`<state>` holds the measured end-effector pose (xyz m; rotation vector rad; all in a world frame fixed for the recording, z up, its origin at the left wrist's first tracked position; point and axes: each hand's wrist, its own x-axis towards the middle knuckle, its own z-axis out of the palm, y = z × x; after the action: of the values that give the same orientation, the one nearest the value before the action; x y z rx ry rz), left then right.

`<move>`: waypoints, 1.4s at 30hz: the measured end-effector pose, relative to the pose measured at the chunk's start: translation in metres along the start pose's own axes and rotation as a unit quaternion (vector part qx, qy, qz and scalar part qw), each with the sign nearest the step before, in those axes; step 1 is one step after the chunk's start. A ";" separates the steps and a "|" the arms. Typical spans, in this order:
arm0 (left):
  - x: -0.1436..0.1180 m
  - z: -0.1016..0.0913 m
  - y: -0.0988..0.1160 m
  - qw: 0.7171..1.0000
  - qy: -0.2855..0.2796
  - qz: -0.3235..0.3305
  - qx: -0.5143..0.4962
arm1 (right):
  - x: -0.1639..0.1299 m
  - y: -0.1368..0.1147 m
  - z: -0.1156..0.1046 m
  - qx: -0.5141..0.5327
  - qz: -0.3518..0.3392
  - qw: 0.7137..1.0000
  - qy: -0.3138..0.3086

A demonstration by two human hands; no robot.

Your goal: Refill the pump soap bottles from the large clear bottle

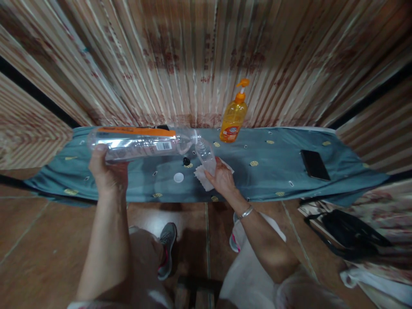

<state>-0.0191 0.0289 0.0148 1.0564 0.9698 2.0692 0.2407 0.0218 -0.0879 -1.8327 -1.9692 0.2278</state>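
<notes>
Clear big bottle (138,143) in left hand (107,171)

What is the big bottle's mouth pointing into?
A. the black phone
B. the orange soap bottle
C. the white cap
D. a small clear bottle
D: the left hand holds the big bottle on its side, its mouth meeting the small clear bottle gripped by the right hand; the soap bottle, phone and cap sit apart.

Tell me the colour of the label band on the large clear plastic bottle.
Orange, on the large clear plastic bottle held in the left hand; head view.
</notes>
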 end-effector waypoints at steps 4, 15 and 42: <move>0.001 -0.001 -0.001 1.000 0.005 0.001 -0.007 | 0.000 -0.001 -0.001 0.002 0.001 1.000 -0.003; -0.002 0.002 0.001 0.999 -0.023 0.010 -0.027 | 0.001 0.002 0.001 0.012 0.001 1.000 0.002; -0.004 0.002 0.005 0.999 -0.035 0.017 -0.018 | 0.001 0.000 0.000 0.006 0.002 1.000 0.002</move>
<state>-0.0160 0.0235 0.0186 1.1262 0.8825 2.0551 0.2410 0.0230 -0.0877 -1.8279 -1.9582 0.2358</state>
